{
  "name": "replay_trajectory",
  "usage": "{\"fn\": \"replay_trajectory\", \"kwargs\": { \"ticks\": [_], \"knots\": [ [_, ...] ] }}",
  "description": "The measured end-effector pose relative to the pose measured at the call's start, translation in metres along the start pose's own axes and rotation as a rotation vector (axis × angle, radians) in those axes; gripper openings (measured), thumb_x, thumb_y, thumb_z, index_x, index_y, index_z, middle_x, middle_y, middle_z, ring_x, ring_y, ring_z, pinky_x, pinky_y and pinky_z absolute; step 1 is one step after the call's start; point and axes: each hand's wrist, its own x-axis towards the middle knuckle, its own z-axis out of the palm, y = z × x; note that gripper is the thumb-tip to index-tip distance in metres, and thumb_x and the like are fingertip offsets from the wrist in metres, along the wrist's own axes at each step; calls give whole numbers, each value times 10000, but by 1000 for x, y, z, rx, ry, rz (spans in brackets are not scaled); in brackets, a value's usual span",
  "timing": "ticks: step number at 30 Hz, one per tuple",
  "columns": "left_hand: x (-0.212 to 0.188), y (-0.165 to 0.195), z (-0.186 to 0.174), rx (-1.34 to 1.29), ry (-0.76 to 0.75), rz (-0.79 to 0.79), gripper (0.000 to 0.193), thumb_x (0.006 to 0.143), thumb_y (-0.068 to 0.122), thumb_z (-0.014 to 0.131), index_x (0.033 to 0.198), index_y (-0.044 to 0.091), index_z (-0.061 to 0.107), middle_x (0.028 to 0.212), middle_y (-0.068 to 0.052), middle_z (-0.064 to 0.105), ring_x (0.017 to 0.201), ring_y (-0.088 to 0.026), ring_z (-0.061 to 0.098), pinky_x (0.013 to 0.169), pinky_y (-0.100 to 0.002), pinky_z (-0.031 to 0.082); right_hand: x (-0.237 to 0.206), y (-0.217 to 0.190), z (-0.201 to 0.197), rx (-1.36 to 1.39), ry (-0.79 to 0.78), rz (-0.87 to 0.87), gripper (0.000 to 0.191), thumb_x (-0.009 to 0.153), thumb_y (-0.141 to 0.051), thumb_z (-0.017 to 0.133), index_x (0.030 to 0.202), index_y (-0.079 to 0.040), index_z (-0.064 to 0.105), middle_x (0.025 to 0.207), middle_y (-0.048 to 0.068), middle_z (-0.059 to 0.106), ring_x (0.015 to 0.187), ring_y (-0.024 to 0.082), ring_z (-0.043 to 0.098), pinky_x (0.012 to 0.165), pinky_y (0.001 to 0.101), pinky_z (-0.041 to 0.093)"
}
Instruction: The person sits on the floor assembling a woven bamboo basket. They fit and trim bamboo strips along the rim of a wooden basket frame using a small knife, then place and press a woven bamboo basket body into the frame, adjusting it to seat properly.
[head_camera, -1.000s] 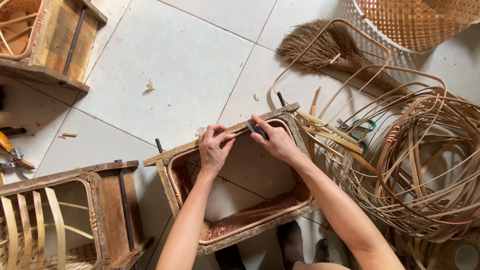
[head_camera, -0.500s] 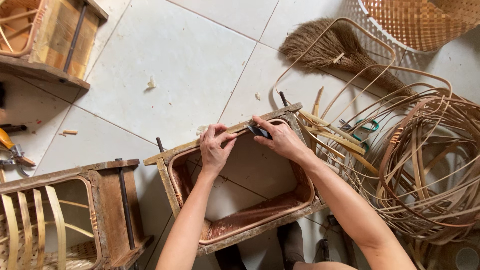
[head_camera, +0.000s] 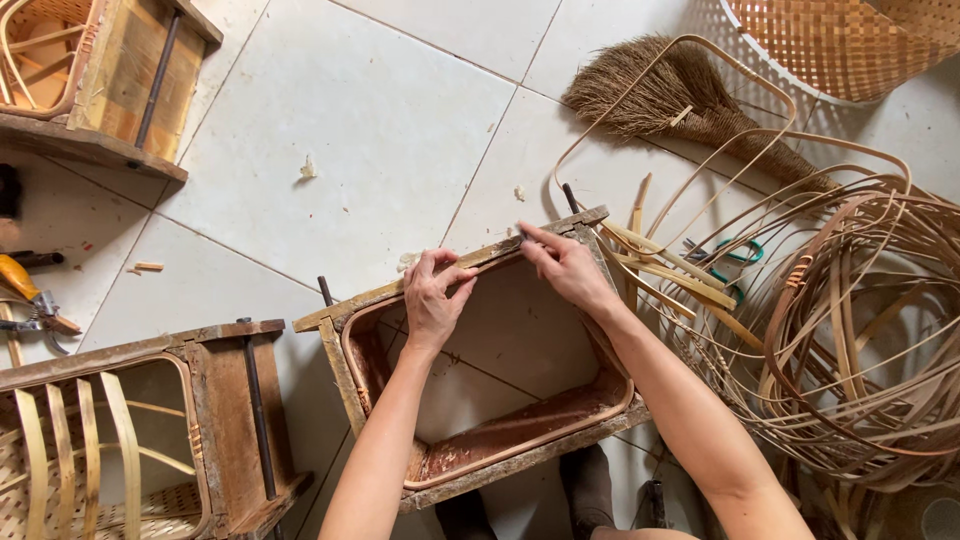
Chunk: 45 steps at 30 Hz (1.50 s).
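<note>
A worn rectangular wooden frame (head_camera: 375, 400) lies on the tiled floor with a thin cane strip (head_camera: 520, 450) lining its inner edge. My left hand (head_camera: 433, 305) grips the frame's far rail, fingers over the top and thumb inside. My right hand (head_camera: 568, 268) rests on the same rail nearer the far right corner. Its fingers press down on a small dark tool (head_camera: 522, 236), of which only the tip shows.
A second wooden frame (head_camera: 225, 420) with woven slats lies at the lower left and a third (head_camera: 120, 90) at the upper left. Coils of cane strips (head_camera: 850, 330) fill the right side. Also around are a broom head (head_camera: 660, 90), a woven basket (head_camera: 850, 40), green-handled scissors (head_camera: 735, 262) and pliers (head_camera: 30, 300).
My right hand's fingertips have slid slightly toward the rail's outer edge, covering more of the dark tool. My left hand has stayed in place on the rail.
</note>
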Motion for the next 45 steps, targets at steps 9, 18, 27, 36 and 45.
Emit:
{"fn": "replay_trajectory", "kwargs": {
  "ticks": [9,18,27,36,45],
  "knots": [
    [-1,1,-1,-2,5,4,142,783,162,840,921,167,806,1138,-5,603,1091,-215,588,1008,-388,414,-14,6,-5,-388,-51,-278,707,966,-380,654,1588,-222,358,1125,173,687,987,333,655,869,461,511],
    [-1,-2,2,-4,3,-7,142,782,158,840,920,163,810,1138,-4,601,1090,-223,580,1013,-392,416,-10,2,-3,-378,108,-148,492,996,-415,621,1477,-325,569,1000,122,744,882,266,732,828,404,564],
    [-2,-3,3,-7,5,1,141,785,162,838,922,166,805,1139,-2,606,1097,-215,588,1018,-395,413,-12,1,-11,-318,-36,-157,642,991,-410,604,1576,-251,390,1038,201,719,955,376,696,849,455,538],
    [2,6,-2,-9,14,17,157,777,159,839,930,164,803,1137,-7,611,1103,-215,591,1022,-399,408,-19,1,5,-405,-25,-227,684,980,-379,635,1583,-205,363,1065,210,715,976,395,688,860,490,514],
    [3,6,-2,4,0,-8,153,791,167,842,940,174,805,1153,-1,608,1115,-215,582,1023,-388,410,-15,6,6,-349,20,-318,685,959,-357,692,1559,-201,400,1032,209,738,908,382,711,820,472,525]
  ]
}}
